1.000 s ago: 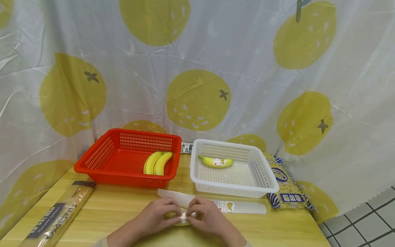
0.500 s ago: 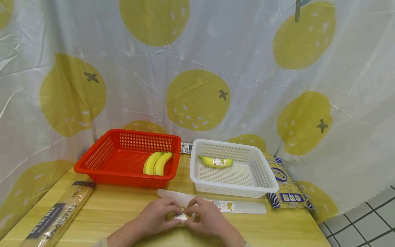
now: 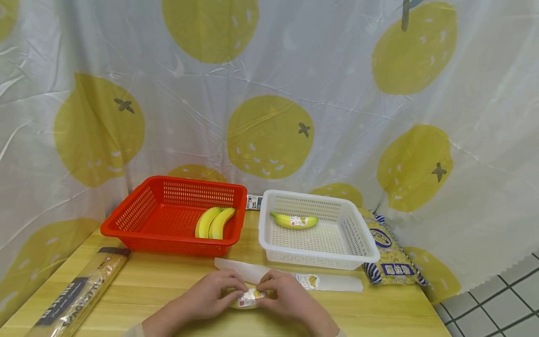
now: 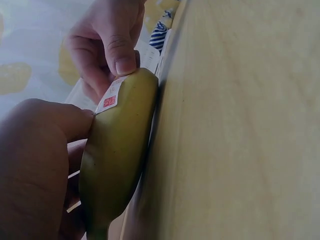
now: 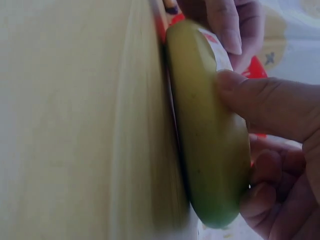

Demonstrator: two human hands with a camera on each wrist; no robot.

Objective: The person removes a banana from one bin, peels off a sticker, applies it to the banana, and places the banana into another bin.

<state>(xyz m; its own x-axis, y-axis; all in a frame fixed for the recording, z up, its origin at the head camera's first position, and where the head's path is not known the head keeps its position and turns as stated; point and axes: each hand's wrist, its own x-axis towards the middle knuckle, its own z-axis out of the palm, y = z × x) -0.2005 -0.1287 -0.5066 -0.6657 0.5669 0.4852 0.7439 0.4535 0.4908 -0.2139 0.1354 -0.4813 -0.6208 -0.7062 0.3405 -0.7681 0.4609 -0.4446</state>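
Note:
A yellow banana lies on the table near the front edge, between both hands. On its upper side sits a white sticker with a red mark and a small banana picture. My left hand holds one end, its thumb by the sticker's edge and its fingers behind the fruit. From the other side my right hand grips the opposite end, thumb on top beside the sticker and fingers curled behind. Just beyond the hands lies a white sticker strip bearing another banana label.
A red basket with two bananas stands at back left. In the white basket lies one labelled banana. A spaghetti packet is at the left, a yellow noodle bag at the right. A patterned curtain hangs behind.
The fingertips and thumbs, earlier close together over the sticker, have spread apart towards the banana's ends. More of the sticker now shows, lying on the peel. Baskets and packets have not moved.

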